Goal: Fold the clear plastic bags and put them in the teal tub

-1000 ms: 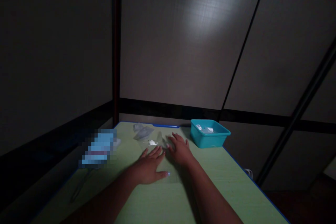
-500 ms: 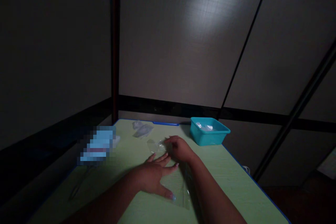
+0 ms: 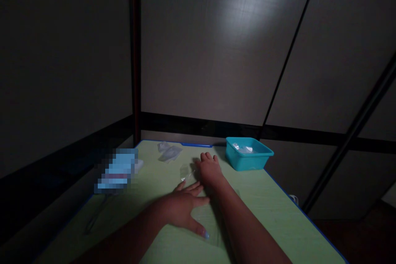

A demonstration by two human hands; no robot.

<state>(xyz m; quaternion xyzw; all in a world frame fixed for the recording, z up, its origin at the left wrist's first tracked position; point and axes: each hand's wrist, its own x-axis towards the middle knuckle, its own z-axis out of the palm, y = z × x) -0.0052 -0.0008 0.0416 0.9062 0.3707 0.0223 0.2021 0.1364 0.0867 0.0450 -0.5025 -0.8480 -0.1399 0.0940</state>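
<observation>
A thin clear plastic bag point(image 3: 186, 171) lies flat on the pale green table, hard to make out against it. Spread over its middle is my left hand point(image 3: 181, 207), palm down, fingers and thumb apart. Just beyond, my right hand point(image 3: 210, 171) rests at the bag's far part, its back towards me and its fingertips pointing away. The fingers look stretched out; the palm side is hidden. Part of the bag is covered by both hands and the right forearm.
A turquoise plastic basket point(image 3: 247, 161) with clear plastic inside stands at the back right. Crumpled translucent plastic point(image 3: 170, 152) lies at the back. A pixelated blue object point(image 3: 119, 170) is on the left, with a thin dark loop point(image 3: 95, 216) near it. The table point(image 3: 272, 214) has a blue edge.
My right hand has shifted slightly and gone from bent fingers to fingers stretched forward. The bag's far end has flattened and changed shape. My left hand stays spread in place.
</observation>
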